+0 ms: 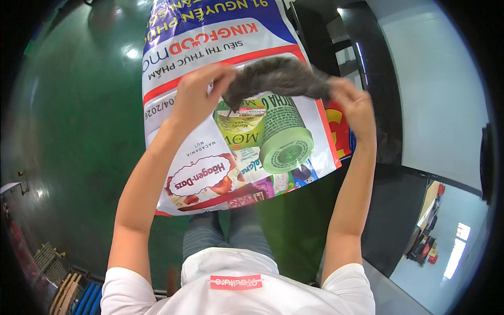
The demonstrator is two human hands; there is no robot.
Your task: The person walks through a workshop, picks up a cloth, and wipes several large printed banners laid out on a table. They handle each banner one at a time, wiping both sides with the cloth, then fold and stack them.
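Note:
A crumpled dark grey cloth (278, 79) is stretched in an arc between my two hands, slightly blurred by motion. My left hand (202, 92) pinches its left end, and my right hand (354, 105) grips the right end. Directly below the cloth lies a large glossy printed sheet (178, 123), white, red and blue, with pictures of food packs and a green tub. Its printing faces away from me, upside down. The sheet's near edge reaches to just in front of my legs. What supports it is hidden.
Green floor (79, 142) spreads out on the left. Black panels (386, 189) and a large white panel (436, 84) stand along the right. At lower left are wooden and blue slats (79, 294). Red and black items (425, 249) sit at lower right.

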